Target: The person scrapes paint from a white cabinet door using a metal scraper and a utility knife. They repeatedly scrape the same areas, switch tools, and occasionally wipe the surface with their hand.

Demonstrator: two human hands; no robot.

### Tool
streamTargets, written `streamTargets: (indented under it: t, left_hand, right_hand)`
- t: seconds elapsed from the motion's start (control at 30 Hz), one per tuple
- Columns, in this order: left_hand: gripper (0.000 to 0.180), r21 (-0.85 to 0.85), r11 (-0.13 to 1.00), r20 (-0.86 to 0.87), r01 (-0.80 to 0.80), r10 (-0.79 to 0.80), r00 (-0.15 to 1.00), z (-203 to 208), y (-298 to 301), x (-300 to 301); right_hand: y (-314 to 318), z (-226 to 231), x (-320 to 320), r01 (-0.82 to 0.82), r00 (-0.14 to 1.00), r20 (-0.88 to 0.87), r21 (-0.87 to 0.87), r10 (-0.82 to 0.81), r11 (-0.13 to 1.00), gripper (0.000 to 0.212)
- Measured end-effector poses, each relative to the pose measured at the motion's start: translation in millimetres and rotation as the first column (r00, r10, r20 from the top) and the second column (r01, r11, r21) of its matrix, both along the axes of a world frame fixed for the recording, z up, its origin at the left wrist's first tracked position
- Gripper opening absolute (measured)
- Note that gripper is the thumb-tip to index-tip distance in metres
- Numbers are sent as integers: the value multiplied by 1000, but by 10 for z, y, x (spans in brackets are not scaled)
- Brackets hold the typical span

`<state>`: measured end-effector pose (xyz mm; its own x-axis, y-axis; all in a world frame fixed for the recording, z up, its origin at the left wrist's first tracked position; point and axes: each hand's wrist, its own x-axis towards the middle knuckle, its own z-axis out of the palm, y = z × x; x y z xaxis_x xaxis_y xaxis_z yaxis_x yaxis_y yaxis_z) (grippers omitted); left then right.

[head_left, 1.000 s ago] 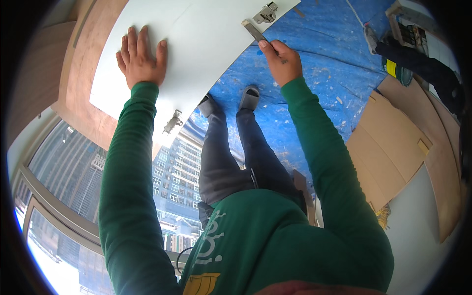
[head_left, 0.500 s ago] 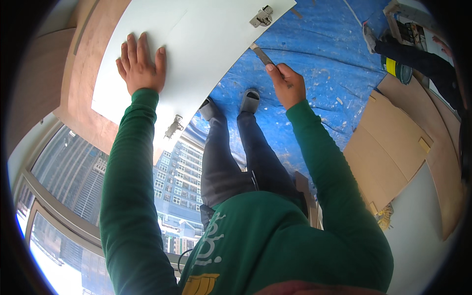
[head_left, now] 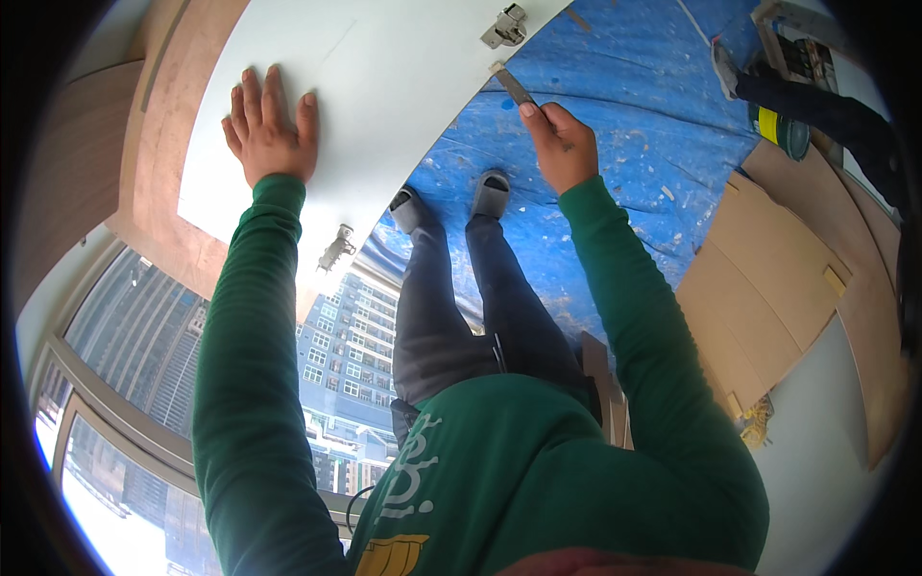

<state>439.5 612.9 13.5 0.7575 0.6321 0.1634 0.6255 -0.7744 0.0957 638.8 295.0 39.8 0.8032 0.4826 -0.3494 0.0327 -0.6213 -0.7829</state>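
A white cabinet door panel (head_left: 384,86) lies before me with two metal hinges along its right edge, a far hinge (head_left: 504,27) and a near hinge (head_left: 336,248). My left hand (head_left: 273,130) rests flat on the panel, fingers spread. My right hand (head_left: 565,146) is closed round a narrow, flat grey tool with a pale tip (head_left: 515,84). That tip is at the panel's right edge, just below the far hinge. Whether the tip is bristle or a coated blade, I cannot tell.
Brown board (head_left: 158,182) lies under the panel. Blue sheeting (head_left: 624,106) covers the floor beneath my sandals. Cardboard (head_left: 759,278) lies at right, near a dark bucket with a yellow band (head_left: 768,125) and another person's leg (head_left: 816,108). A window (head_left: 134,307) is at lower left.
My right hand and the grey tool have moved up along the panel's edge, toward the far hinge. My left hand stays flat on the panel.
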Motion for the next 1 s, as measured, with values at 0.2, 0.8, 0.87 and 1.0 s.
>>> streamTargets:
  t: [0.2,0.8,0.87,1.0]
  left_hand:
    - [71,-9,1000,-1,-3,3,1000,-7,-4,21]
    - [69,-4,1000,38,1,0,999,-27,4,18]
    - [69,2,1000,38,-3,3,999,-44,8,18]
    - [68,-10,1000,31,-10,10,999,-33,4,0]
  right_hand:
    - [334,-19,341,-65,997,30,-35,66,997,52]
    - [263,28,357,-190,981,20,-151,195,970,50]
    - [313,27,395,-186,981,18,-173,192,967,50]
    - [115,0,203,-138,989,42,-129,145,982,50]
